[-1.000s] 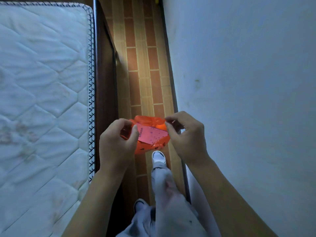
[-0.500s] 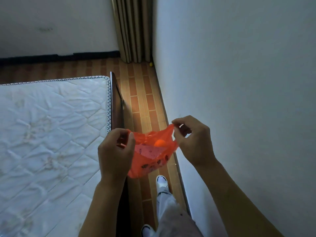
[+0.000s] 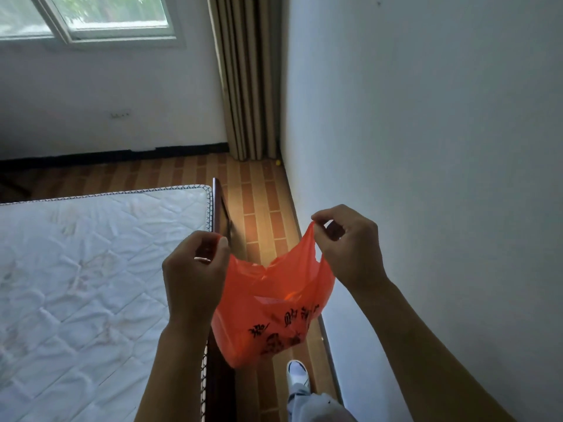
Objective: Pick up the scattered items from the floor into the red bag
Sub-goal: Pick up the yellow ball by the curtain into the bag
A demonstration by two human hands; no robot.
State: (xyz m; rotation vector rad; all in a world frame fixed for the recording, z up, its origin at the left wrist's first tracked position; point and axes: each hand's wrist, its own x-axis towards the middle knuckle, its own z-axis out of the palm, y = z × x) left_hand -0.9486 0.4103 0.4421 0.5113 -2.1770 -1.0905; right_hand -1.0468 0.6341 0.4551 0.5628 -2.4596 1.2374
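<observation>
Head view: both hands hold the red plastic bag (image 3: 274,312) up in the gap between the mattress (image 3: 91,269) and the white wall (image 3: 441,147). Left hand (image 3: 195,275) has its fingers pinched shut on one handle, right hand (image 3: 350,248) likewise on the other, stretching the mouth open. A small yellow ball (image 3: 277,162) lies on the floor by the curtain (image 3: 246,77).

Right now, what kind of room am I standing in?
Most likely a bedroom: a bare quilted mattress on a dark bed frame, a curtain beside a window, and a narrow strip of wood-pattern floor.
</observation>
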